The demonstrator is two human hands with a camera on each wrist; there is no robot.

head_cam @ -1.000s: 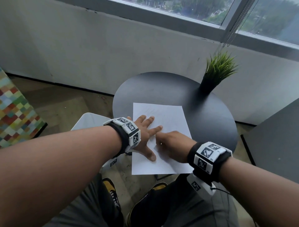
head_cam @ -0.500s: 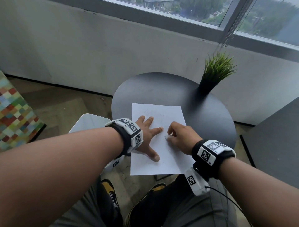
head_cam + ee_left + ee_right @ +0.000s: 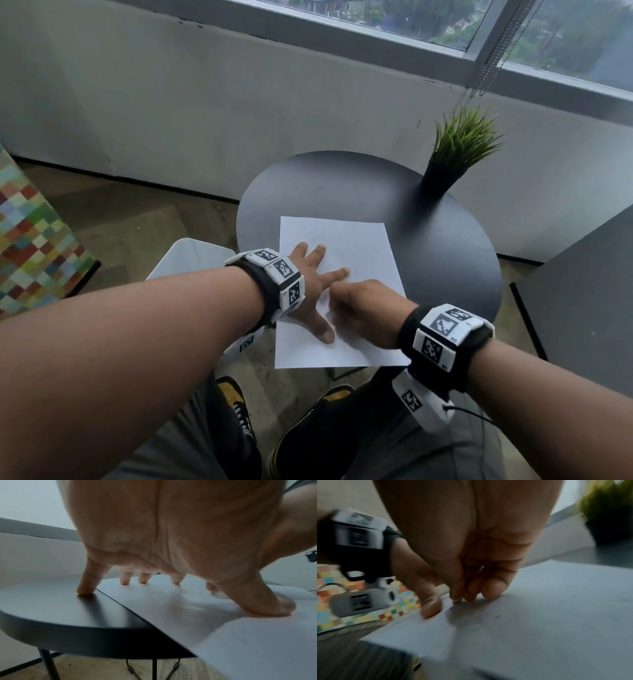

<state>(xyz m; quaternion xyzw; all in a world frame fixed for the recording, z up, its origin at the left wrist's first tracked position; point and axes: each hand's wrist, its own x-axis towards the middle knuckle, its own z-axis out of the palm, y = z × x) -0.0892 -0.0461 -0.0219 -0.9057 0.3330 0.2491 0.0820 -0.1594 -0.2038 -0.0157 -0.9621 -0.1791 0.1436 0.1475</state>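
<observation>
Round black desk [image 3: 445, 260], white sheet [image 3: 359, 246] on it, long axis away from me, near end overhanging. My left hand [image 3: 311, 284] is spread flat, pinning its left side. My right hand [image 3: 366, 308], just beside it, pinches a small pale nub [image 3: 456, 601] onto the sheet. It has slid back toward me since the last frame.

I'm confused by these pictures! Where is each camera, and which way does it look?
Head: worn on the head, facing forward and down at the paper, round black table, potted plant; left hand, right hand and forearms show.
Left wrist: under that wrist, looking along the palm to spread fingers pressing the paper.
Right wrist: under that wrist, looking along curled fingers pinching a small pale thing.
Shared: both wrist views see the paper.
</observation>
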